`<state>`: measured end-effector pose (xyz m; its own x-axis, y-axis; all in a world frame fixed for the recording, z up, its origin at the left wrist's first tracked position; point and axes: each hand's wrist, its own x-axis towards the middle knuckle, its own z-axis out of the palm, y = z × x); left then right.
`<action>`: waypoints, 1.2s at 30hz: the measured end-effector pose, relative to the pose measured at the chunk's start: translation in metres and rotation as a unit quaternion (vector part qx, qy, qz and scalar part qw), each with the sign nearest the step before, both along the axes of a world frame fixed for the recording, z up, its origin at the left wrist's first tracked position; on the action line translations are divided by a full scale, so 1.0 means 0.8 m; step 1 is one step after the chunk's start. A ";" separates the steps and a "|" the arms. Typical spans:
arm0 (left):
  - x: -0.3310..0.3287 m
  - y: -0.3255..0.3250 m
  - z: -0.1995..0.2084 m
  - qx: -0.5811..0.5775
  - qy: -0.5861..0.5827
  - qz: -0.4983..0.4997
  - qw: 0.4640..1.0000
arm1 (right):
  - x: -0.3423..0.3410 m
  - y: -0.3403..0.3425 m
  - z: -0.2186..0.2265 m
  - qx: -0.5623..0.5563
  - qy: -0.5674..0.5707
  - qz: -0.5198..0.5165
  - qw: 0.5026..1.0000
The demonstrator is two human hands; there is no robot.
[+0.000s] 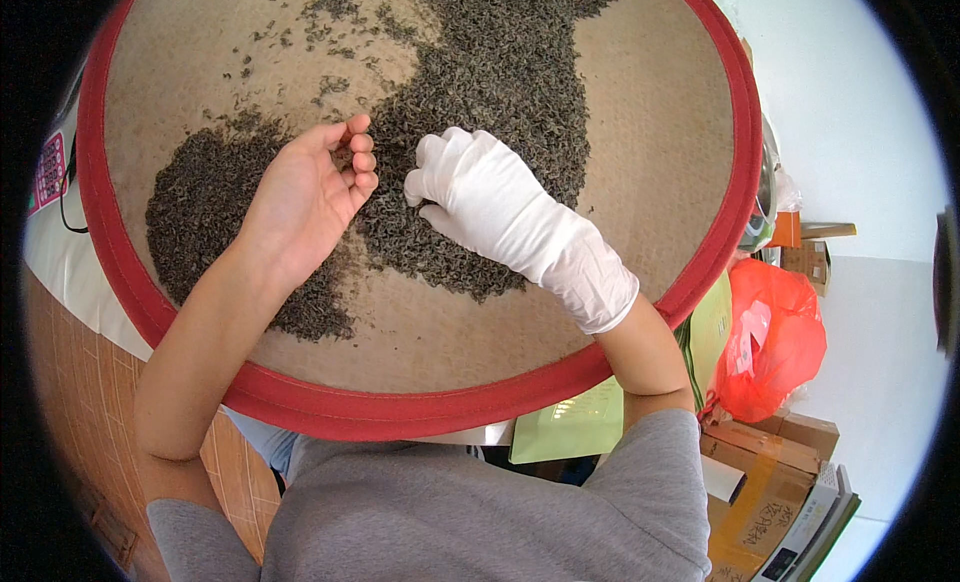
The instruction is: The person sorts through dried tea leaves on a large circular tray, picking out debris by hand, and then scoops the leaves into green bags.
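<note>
Red-rimmed round tray (330, 407) with a tan, woven-looking bed took up most of the view, and the small, dark, curled, dried-looking leaves (500, 77) were sitting on it in two main lots. The bigger heap ran from the tray's far edge down to its middle. The smaller dark heap (205, 207) lay on the tray's left half, with loose bits scattered toward the far left.

Bare left hand (310, 197) was over the tray's middle-left, palm turned up, fingers loosely curled. Honestly couldn't tell if any leaves were in it. Right hand (490, 192), in a thin white glove, was back-up over the near end of the bigger heap, fingers bent about halfway. Fingertips pointed at the left hand with a small gap between the two. Its palm was hidden, so no clue whether it had hold of anything.

Around the tray: a pink-edged panel with buttons (48, 172) just past its left edge, a light green sheet (570, 432) below its near edge, and a bright red plastic bag (795, 322) beyond its right side, with a brown cardboard box (745, 447) nearer the person.
</note>
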<state>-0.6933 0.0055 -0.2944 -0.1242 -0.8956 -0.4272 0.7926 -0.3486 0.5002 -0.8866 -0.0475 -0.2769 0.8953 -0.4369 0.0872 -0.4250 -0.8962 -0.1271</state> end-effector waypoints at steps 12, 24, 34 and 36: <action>0.000 -0.002 0.002 -0.001 -0.010 0.002 1.000 | -0.010 -0.007 0.033 0.356 -0.143 -0.136 0.913; -0.019 0.005 0.010 -0.080 -0.176 -0.143 0.971 | -0.013 -0.016 0.039 0.584 -0.244 -0.193 0.750; -0.021 0.005 0.007 -0.077 -0.255 -0.164 0.950 | -0.008 -0.007 0.033 0.564 -0.259 -0.175 0.765; -0.022 0.007 0.009 -0.084 -0.280 -0.145 0.945 | -0.007 -0.005 0.036 0.591 -0.261 -0.180 0.742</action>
